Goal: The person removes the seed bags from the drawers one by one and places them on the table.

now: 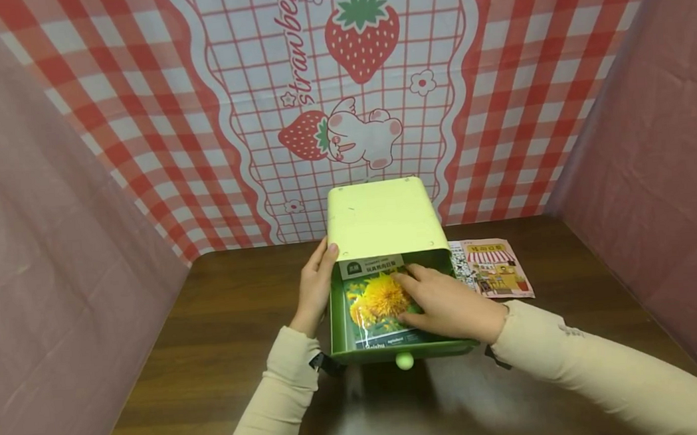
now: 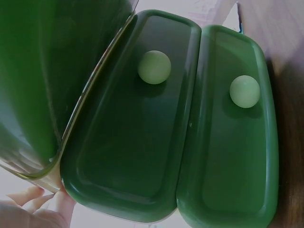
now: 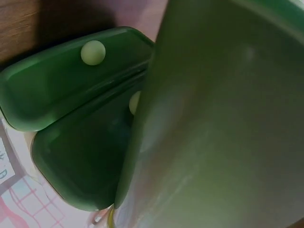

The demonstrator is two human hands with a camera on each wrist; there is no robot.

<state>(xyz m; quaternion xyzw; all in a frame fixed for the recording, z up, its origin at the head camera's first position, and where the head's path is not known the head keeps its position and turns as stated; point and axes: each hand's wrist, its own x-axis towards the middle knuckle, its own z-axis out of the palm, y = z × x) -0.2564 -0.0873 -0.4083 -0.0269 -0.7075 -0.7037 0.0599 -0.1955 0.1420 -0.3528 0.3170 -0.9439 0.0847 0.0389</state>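
Packet (image 1: 380, 302) with a yellow flower lay in the pulled-out green drawer (image 1: 369, 356) of a yellowish box (image 1: 381, 215). The right hand (image 1: 449, 301) reached in there too, fingers spread out on top of the packet. The left hand (image 1: 315, 285) touched the side of the box, its fingers nearly straight. A pink card (image 1: 498, 268) lay on the brown table (image 1: 240, 304) just beside the box
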